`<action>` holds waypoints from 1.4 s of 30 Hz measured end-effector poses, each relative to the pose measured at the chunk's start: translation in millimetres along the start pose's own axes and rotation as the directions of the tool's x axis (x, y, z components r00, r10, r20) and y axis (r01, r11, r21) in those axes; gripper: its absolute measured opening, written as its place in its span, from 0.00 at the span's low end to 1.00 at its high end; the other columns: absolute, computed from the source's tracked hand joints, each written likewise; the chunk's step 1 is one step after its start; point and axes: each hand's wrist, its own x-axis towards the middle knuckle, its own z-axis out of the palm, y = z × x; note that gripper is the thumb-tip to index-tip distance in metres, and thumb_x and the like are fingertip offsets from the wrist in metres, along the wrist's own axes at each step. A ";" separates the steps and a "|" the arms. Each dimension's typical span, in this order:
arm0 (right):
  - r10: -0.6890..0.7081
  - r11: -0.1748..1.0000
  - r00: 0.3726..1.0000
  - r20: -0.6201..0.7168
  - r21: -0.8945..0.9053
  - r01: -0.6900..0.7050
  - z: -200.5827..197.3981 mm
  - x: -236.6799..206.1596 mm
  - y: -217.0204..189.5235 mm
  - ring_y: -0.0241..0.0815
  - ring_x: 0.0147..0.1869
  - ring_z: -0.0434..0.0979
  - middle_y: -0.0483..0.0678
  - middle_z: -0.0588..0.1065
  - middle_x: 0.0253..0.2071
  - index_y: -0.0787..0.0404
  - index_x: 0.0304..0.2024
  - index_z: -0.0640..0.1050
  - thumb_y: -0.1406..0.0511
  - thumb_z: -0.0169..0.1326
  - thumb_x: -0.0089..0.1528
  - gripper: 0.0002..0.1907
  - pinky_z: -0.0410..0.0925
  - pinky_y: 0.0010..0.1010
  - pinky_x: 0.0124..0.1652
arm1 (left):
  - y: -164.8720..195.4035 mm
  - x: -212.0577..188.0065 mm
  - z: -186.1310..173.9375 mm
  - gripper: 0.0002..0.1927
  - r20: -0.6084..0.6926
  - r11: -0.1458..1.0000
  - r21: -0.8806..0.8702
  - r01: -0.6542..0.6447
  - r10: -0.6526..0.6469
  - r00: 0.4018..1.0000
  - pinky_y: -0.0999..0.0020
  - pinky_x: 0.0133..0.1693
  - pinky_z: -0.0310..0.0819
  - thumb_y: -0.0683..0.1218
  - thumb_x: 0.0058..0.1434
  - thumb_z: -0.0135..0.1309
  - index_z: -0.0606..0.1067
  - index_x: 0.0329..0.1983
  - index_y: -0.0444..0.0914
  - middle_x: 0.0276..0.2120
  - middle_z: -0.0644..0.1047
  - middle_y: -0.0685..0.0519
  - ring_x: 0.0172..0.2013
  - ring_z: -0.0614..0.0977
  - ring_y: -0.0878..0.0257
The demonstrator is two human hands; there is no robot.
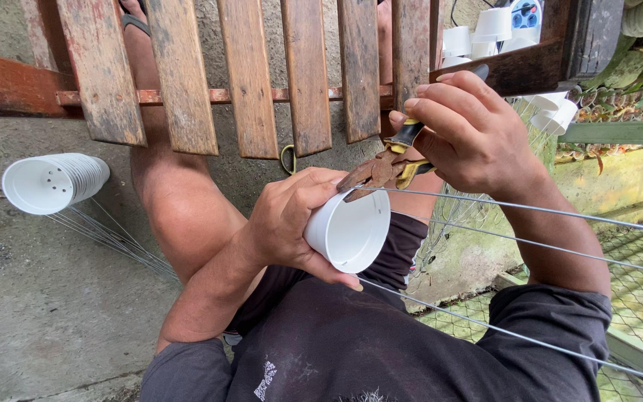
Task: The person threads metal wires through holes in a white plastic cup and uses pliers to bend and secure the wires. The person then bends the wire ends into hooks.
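Pliers are gripped by the right hand, white pot by the left hand; wire could slip, cracking the rim.

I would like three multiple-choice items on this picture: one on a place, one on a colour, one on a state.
1. Where does the stack of white pots lie?
A. on the concrete ground
B. on the wooden slats
C. in the person's lap

2. What colour is the pot in the left hand?
A. black
B. white
C. green

3. What does the right hand do?
A. hangs open
B. grips pliers
C. rests on the ground

Answers: 1 A, it lies sideways on the ground beside the wires; 2 B, plainly white; 3 B, fingers close round the handles.
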 end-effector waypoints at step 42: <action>-0.004 0.997 1.000 -0.024 0.082 0.006 -2.1 3.7 -0.8 0.54 0.53 0.79 0.54 0.73 0.51 0.72 0.43 0.81 0.69 0.66 0.58 0.13 0.75 0.46 0.50 | 1.8 2.9 -1.5 0.58 0.024 0.999 0.001 -0.039 0.039 0.999 0.57 0.45 0.86 0.75 0.45 0.69 0.55 0.64 0.38 0.51 0.76 0.37 0.48 0.85 0.45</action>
